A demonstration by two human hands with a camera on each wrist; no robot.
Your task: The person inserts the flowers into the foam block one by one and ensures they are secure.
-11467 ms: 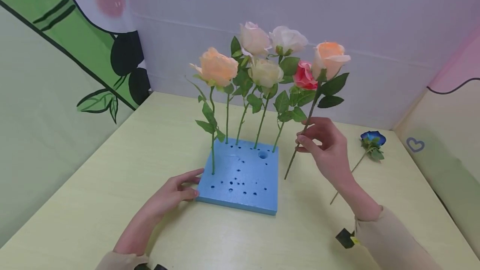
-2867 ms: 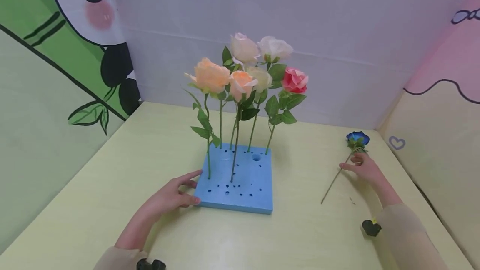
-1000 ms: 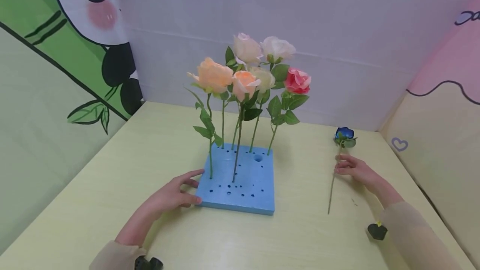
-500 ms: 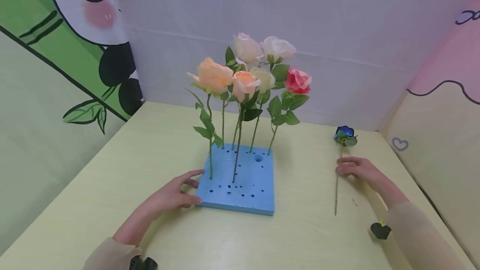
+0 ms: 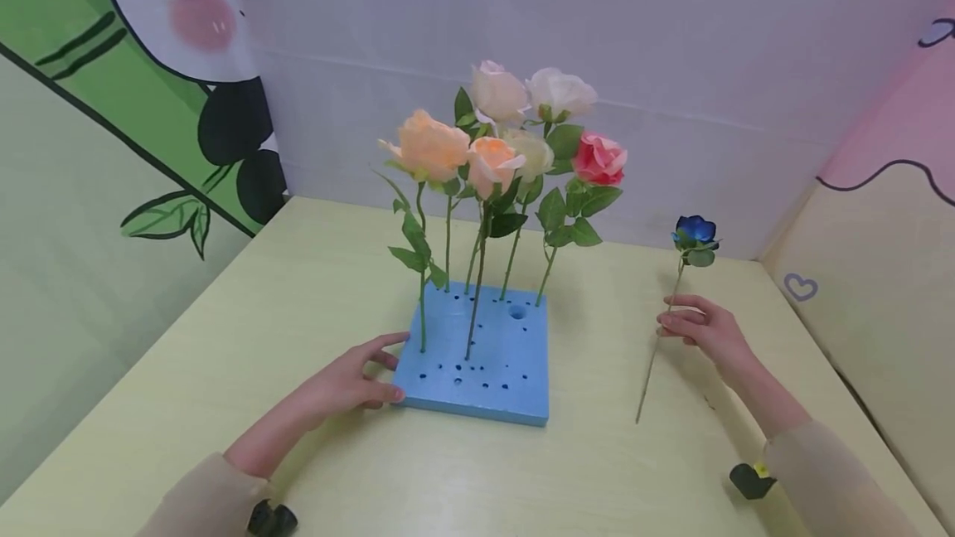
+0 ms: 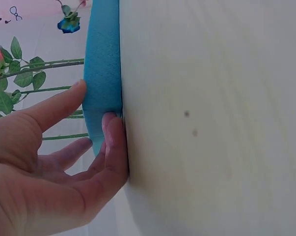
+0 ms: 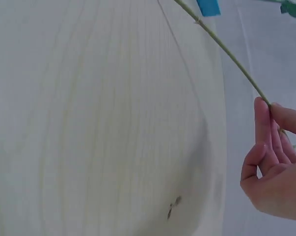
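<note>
In the head view my right hand (image 5: 705,334) pinches the stem of a blue rose (image 5: 695,232) between thumb and fingertips. The rose leans, bloom up, over the table's right side, its stem slanting down to the left. The right wrist view shows the pinched stem (image 7: 226,49) with a shadow below. My left hand (image 5: 346,384) rests against the left side of a blue foam block (image 5: 492,400), thumb at its near corner. In the left wrist view, extended fingers (image 6: 64,105) touch its edge. Several roses stand in the block, including a front peach-orange rose (image 5: 492,164) and a red-pink rose (image 5: 600,158).
Small holes dot the block's top, with one wider hole (image 5: 517,312) near its back right. Tiny dark scraps (image 7: 173,207) lie on the pale table (image 5: 597,471) by the right hand. A light curtain (image 5: 671,106) stands behind; painted walls flank both sides.
The peach-orange rose, held in my right hand earliest, now stands in the block. My right hand has taken the blue rose and raised it off the table. My left hand stays by the block.
</note>
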